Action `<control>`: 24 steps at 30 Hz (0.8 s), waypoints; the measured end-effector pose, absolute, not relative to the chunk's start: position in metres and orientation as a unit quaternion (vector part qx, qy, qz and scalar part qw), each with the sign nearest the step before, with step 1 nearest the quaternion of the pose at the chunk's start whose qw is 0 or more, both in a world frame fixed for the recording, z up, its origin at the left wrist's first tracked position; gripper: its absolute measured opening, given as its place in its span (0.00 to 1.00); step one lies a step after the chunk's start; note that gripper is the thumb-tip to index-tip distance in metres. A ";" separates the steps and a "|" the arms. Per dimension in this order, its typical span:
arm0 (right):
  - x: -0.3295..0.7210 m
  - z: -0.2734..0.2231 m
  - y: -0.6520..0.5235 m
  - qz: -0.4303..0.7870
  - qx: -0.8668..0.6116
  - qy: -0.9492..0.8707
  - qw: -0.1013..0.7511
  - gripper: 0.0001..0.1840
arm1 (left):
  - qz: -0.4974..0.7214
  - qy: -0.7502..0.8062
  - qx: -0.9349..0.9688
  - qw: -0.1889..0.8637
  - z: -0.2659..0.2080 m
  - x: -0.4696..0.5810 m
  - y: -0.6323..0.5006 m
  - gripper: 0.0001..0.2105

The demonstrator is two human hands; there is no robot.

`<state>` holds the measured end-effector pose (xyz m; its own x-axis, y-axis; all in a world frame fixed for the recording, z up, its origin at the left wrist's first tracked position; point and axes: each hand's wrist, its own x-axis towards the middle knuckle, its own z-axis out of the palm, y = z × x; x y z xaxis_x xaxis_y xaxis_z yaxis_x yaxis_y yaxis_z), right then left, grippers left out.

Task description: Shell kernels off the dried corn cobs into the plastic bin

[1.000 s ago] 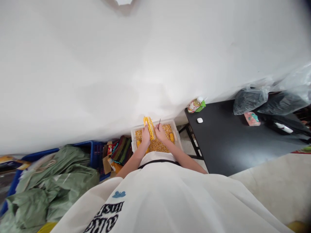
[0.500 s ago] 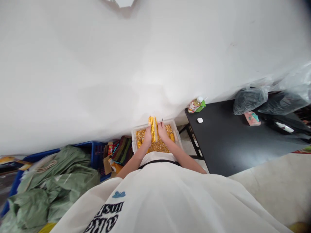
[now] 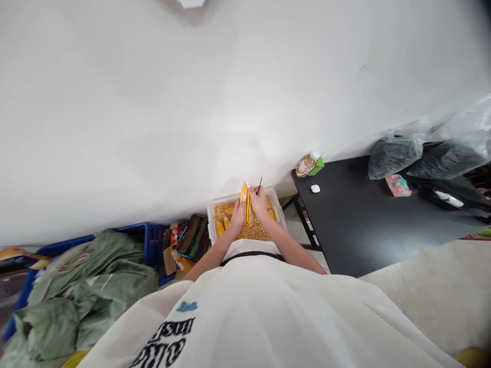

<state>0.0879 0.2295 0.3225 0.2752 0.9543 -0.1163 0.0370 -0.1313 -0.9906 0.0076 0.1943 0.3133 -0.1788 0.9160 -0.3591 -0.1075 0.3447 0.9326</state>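
Note:
An ear of yellow corn (image 3: 247, 212) stands nearly upright between my hands, over a clear plastic bin (image 3: 281, 210). My left hand (image 3: 238, 215) is wrapped round its left side. My right hand (image 3: 259, 203) is closed on a thin dark rod-shaped tool (image 3: 261, 181), its end sticking up past the fingers. The right thumb and fingers press against the ear's upper right side. Below, loose corn kernels (image 3: 253, 233) cover the bin's bottom, and several more ears (image 3: 220, 228) lie on them. The tool's lower end is hidden by my hand.
To the right stands a black table (image 3: 356, 220) with a drink bottle (image 3: 306, 166), a green carton (image 3: 316, 167), a small white case (image 3: 315, 189) and plastic bags (image 3: 395, 156). A blue crate (image 3: 148, 240) of green cloth (image 3: 103, 276) is at left. A white wall (image 3: 153, 102) rises ahead.
The ear has turned, so full kernel rows now face me instead of the pale stripped strip. Both hands shifted slightly right, and my right thumb moved up onto the ear's top.

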 end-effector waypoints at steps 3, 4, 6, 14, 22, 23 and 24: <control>0.088 0.325 0.229 0.438 -0.617 -0.408 0.511 0.15 | 0.480 0.554 0.389 0.557 0.311 0.007 0.193 0.12; 0.088 0.326 0.229 0.437 -0.617 -0.410 0.510 0.15 | 0.484 0.557 0.393 0.549 0.309 0.007 0.193 0.12; 0.088 0.327 0.229 0.432 -0.619 -0.419 0.505 0.14 | 0.486 0.563 0.398 0.537 0.307 0.007 0.192 0.11; 0.084 0.321 0.233 0.410 -0.631 -0.424 0.504 0.13 | 0.493 0.559 0.400 0.533 0.298 0.007 0.189 0.15; 0.089 0.318 0.229 0.483 -0.602 -0.393 0.499 0.17 | 0.502 0.564 0.340 0.561 0.298 0.006 0.192 0.15; 0.089 0.318 0.228 0.484 -0.601 -0.396 0.497 0.17 | 0.503 0.567 0.338 0.558 0.299 0.006 0.192 0.15; 0.089 0.317 0.227 0.486 -0.600 -0.400 0.493 0.17 | 0.504 0.568 0.340 0.555 0.300 0.006 0.192 0.15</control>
<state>0.0892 0.2271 0.3175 0.2066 0.9599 -0.1893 0.0004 -0.1936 -0.9811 0.0058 0.1925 0.2998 -0.1536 0.9453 -0.2877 -0.1733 0.2609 0.9497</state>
